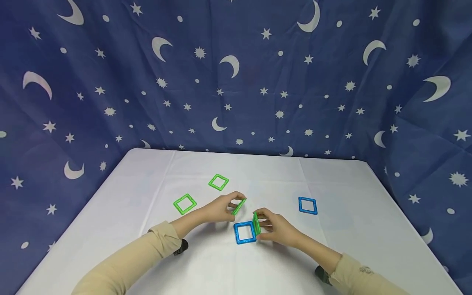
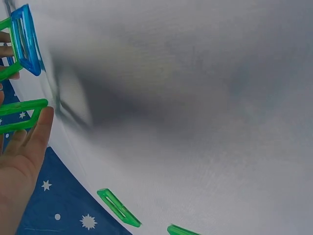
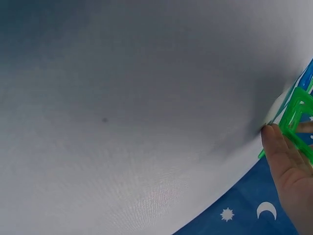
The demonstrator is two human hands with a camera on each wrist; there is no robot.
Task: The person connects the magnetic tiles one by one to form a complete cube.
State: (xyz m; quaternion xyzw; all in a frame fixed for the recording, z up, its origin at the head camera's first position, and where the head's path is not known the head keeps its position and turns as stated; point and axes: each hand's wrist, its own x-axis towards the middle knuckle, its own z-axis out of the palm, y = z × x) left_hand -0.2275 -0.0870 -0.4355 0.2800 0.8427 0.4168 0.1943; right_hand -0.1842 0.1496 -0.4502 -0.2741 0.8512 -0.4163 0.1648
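A blue square frame (image 1: 245, 232) lies flat on the white table (image 1: 121, 213). My right hand (image 1: 274, 226) pinches a green square frame (image 1: 256, 223) and holds it upright against the blue frame's right edge. My left hand (image 1: 221, 207) pinches another green square frame (image 1: 239, 206), tilted, just above and behind the blue one. In the left wrist view the held green frame (image 2: 22, 115) sits at my fingertips (image 2: 41, 127), with the blue frame (image 2: 27, 44) beyond. In the right wrist view my fingers (image 3: 283, 156) grip the green frame (image 3: 296, 117).
Two more green square frames (image 1: 185, 204) (image 1: 218, 182) lie flat at the left and centre back. A second blue square frame (image 1: 307, 205) lies to the right. A dark blue cloth with moons and stars (image 1: 236, 73) hangs behind and around the table.
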